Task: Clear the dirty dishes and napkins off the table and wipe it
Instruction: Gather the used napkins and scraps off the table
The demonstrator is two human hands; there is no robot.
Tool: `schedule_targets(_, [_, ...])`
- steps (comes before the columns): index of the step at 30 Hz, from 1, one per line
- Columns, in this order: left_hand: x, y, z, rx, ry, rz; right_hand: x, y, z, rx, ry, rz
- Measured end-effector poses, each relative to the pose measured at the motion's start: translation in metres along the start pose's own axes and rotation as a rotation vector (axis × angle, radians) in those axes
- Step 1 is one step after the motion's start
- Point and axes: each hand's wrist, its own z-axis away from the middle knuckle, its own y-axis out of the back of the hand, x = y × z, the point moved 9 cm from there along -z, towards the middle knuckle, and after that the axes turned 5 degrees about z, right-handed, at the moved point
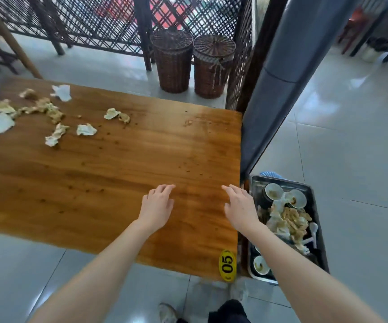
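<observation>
A brown wooden table (109,173) carries several crumpled, stained napkins (57,134) at its far left, plus scattered crumbs. My left hand (157,206) and my right hand (239,206) hover over the table's near right part, fingers loosely spread, holding nothing. To the right of the table, lower down, a metal tray (317,220) holds white bowls (273,191), a white spoon (313,230) and a heap of dirty napkins (288,220).
Two lidded wicker baskets (172,61) stand beyond the table's far edge by a dark lattice screen (95,22). A grey pillar (279,85) rises at the table's right side. A yellow "05" tag (227,265) marks the near right corner. Grey tiled floor surrounds everything.
</observation>
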Motion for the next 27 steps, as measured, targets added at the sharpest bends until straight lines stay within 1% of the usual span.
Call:
schedule_targets(6, [-0.076, 0.037, 0.028, 0.043, 0.09, 0.004, -0.074, -0.019, -0.001, -0.015, 0.091, -0.002])
schedule_targets(13, [-0.135, 0.071, 0.048, 0.113, 0.196, 0.042, -0.128, -0.036, -0.015, -0.042, 0.174, 0.037])
schedule_targets(18, [-0.173, 0.095, 0.053, 0.167, 0.269, 0.074, -0.17, -0.05, -0.033, -0.064, 0.233, 0.041])
schedule_targets(27, [-0.247, 0.139, 0.04, 0.196, 0.366, 0.072, -0.24, -0.069, -0.091, -0.092, 0.293, 0.027])
